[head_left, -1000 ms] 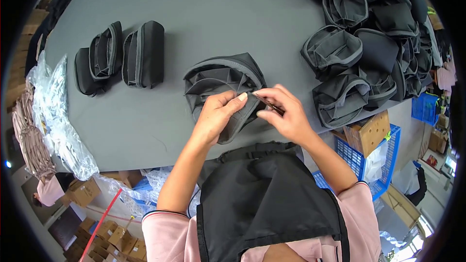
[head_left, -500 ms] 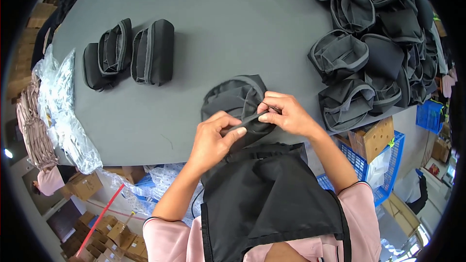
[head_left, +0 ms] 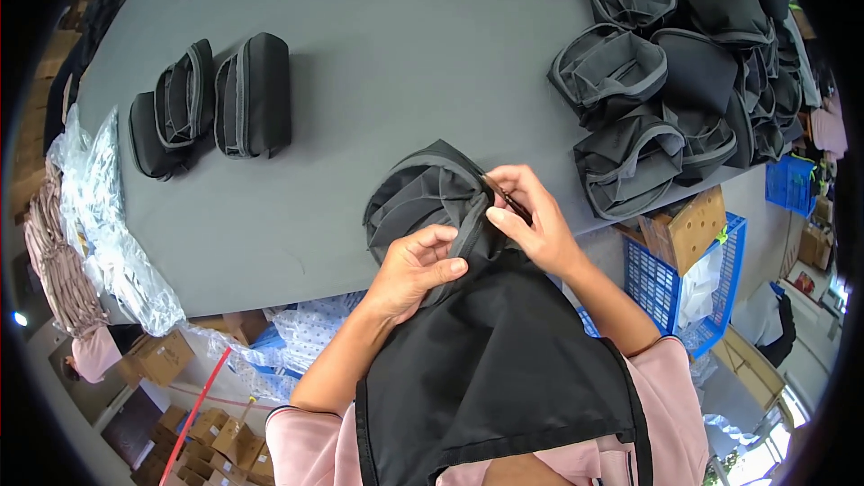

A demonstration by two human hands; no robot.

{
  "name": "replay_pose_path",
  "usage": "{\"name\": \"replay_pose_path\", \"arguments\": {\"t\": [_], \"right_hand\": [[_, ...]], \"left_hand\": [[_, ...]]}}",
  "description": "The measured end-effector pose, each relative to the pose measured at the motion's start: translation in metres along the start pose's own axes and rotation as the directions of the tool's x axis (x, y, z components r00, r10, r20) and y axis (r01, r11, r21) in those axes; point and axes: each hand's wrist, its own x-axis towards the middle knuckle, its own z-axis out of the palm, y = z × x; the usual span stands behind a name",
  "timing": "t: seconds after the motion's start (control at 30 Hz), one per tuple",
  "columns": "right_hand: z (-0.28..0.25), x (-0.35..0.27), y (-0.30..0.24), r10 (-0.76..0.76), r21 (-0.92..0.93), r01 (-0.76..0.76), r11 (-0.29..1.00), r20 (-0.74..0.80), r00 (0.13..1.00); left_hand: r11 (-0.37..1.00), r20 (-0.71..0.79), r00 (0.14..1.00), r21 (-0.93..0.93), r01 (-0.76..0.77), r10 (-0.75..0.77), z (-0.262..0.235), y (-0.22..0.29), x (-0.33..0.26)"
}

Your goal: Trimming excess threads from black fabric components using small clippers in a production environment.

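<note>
Black fabric pouch, soft and half collapsed, at the near edge of the grey surface, directly under both hands. Left hand closed on the grey-trimmed rim of the pouch, thumb over fingers. Right hand pinched shut on the same rim, probably at the zipper pull; pull itself too small to confirm. Step in hand, judging by the grip: working the zipper or seam along the opening. Next move likely needing steady counter-tension from the left hand. Beyond the right hand, a pile of open pouches, apparently empty. Beyond the left hand, three closed pouches. Below the right hand, a blue crate with cardboard and a white bag inside.
</note>
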Motion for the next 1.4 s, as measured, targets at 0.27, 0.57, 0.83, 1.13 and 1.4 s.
{"name": "replay_pose_path", "arguments": {"t": [0.27, 0.57, 0.83, 1.13, 1.4], "right_hand": [[-0.007, -0.03, -0.047, -0.312, -0.7, 0.284, 0.655, 0.093, 0.946], [-0.003, -0.032, -0.048, -0.456, -0.798, 0.371, 0.475, 0.138, 0.879], [0.002, -0.033, -0.048, -0.405, -0.751, 0.326, 0.575, 0.086, 0.911], [0.01, -0.028, -0.027, 0.049, 0.206, -0.033, 0.978, -0.075, 0.996], [0.009, -0.03, -0.015, 0.137, 0.315, -0.11, 0.943, -0.065, 0.988]], "left_hand": [[0.997, -0.087, 0.994, 0.03, -0.066, 0.069, 0.018, -0.002, 0.007], [0.982, -0.114, 0.983, 0.142, -0.124, 0.141, 0.022, -0.012, 0.008], [0.976, -0.122, 0.976, 0.145, -0.165, 0.183, 0.025, -0.01, 0.008], [0.98, -0.161, 0.987, -0.197, -0.038, 0.006, 0.028, -0.004, -0.015], [0.998, -0.45, 0.891, -0.005, -0.061, 0.052, 0.036, 0.002, -0.018]]}}
